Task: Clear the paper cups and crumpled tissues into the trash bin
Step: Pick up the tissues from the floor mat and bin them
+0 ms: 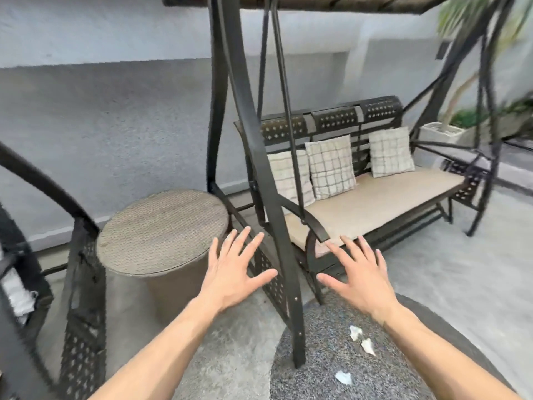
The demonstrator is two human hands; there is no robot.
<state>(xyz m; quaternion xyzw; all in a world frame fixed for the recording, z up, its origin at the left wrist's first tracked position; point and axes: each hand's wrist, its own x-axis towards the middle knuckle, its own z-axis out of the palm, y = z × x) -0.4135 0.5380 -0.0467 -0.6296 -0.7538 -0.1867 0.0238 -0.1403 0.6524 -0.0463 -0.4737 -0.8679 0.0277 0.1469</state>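
Note:
Both my hands are held out in front of me, palms down, fingers spread and holding nothing. My left hand point(235, 268) hovers beside a round wicker stool. My right hand point(359, 274) hovers in front of the swing bench's armrest. Below my right forearm, three small crumpled white tissues lie on a round speckled grey rug point(317, 356): one tissue point(355, 332), a second tissue point(368, 346) just beside it, and a third tissue point(343, 378) nearer to me. No paper cup and no trash bin are in view.
A dark metal swing bench point(375, 203) with a beige cushion and three checked pillows stands ahead. Its frame leg point(288, 284) comes down between my hands onto the rug. A round wicker stool point(161, 232) sits at left. More dark frame stands at far left.

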